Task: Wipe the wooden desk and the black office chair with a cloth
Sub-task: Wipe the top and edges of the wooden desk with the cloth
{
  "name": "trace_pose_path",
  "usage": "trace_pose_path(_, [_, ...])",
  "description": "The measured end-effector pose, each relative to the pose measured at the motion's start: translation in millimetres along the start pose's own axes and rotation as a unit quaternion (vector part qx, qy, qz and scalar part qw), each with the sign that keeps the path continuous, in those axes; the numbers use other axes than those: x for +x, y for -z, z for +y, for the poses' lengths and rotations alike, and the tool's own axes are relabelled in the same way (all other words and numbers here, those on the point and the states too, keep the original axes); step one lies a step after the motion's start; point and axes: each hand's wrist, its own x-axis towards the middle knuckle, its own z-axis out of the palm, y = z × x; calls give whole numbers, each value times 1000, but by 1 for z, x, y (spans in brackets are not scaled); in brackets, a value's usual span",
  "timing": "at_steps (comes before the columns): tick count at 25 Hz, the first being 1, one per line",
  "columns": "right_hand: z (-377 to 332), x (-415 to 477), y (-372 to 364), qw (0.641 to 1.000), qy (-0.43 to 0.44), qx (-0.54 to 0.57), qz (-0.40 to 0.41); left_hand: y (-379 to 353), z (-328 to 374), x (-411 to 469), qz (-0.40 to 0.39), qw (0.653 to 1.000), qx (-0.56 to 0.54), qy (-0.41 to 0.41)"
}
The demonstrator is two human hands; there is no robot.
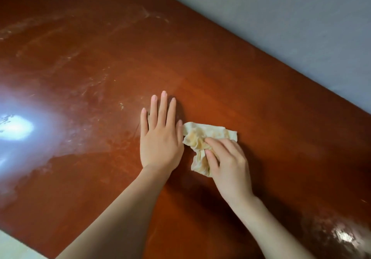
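Fingers (216, 146) of the right hand (228, 165) pinch the cloth (202, 132), partly hiding it; left hand (160, 141) flat on the desk (220, 68).

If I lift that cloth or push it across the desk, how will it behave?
Probably floppy: the cloth lies crumpled and folded under the right hand, so it would likely droop when lifted. It looks thin, so probably light. Pushed over the glossy desk, it may bunch up rather than slide flat.

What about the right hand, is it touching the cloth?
Touching. The head view shows the right hand with fingers curled onto the crumpled cloth, holding it against the wooden desk.
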Motion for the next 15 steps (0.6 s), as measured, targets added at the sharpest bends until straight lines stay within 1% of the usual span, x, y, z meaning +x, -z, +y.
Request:
trace_pose_path(2, [8, 18, -4, 1000, -8, -15, 20, 1, -1, 0, -8, 1000, 5, 4])
trace_pose_path(4, [23, 49, -6, 998, -43, -25, 41, 0, 1, 2, -9, 1000, 3, 11])
trace_pose_path(6, [42, 87, -5, 995, -78, -39, 43, -1, 4, 3, -10, 1000, 3, 12])
trace_pose_path(8, [57, 125, -2, 990, -124, -59, 38, 0, 5, 3, -11, 1000, 0, 11])
trace_pose_path(12, [79, 193, -2, 966, -243, -67, 59, -1, 5, 1, -6, 1000, -2, 10])
trace_pose_path(15, [88, 230, 4, 952, -295, -66, 47, -3, 4, 2, -2, 1000, -5, 9])
